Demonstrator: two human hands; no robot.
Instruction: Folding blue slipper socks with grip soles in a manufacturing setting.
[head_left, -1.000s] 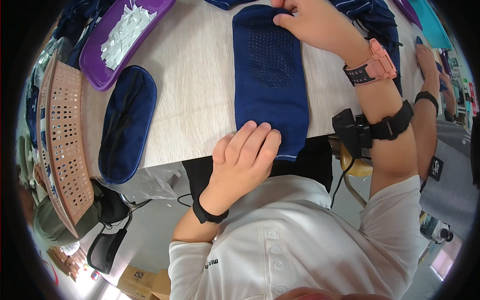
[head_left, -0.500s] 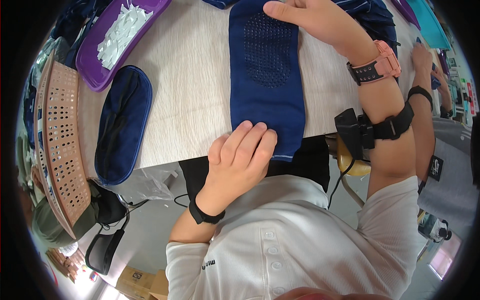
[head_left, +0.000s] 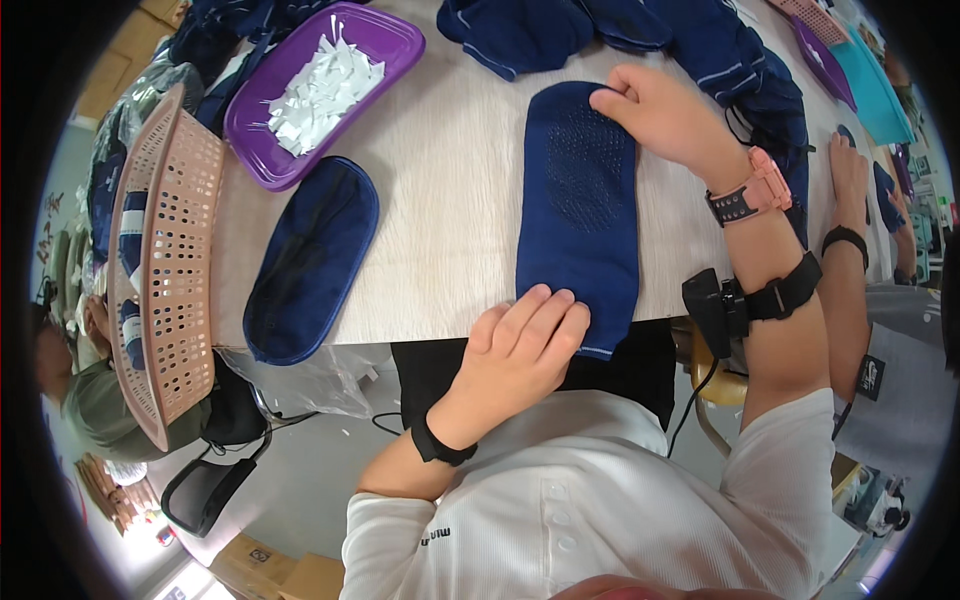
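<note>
Pale wood-grain table (head_left: 430,250) fills the middle of a workroom, its edge toward the wearer. Far to the right of the purple tray (head_left: 248,140), a co-worker in grey (head_left: 895,345) sits with one hand on the tabletop. A peach perforated basket (head_left: 180,290) is left of the tray and closer to the wearer. Rumpled blue cloth pieces (head_left: 520,35) lie to the tray's right along the far side.

Also right of the tray, nearer the wearer, a blue sock (head_left: 580,255) with a dotted patch lies flat, its near end passing slightly over the table edge. Just on the tray's near side is a dark blue oval cloth (head_left: 315,265) with black bands.

The left hand (head_left: 520,350) rests on the sock's near end, fingers side by side and slightly bent, thumb hidden. The right hand (head_left: 670,115) has its thumb on the far end, fingers curled; whether they pinch the fabric, I cannot tell. A pink watch (head_left: 763,182) circles that wrist. White slips (head_left: 320,100) lie heaped inside the tray.
</note>
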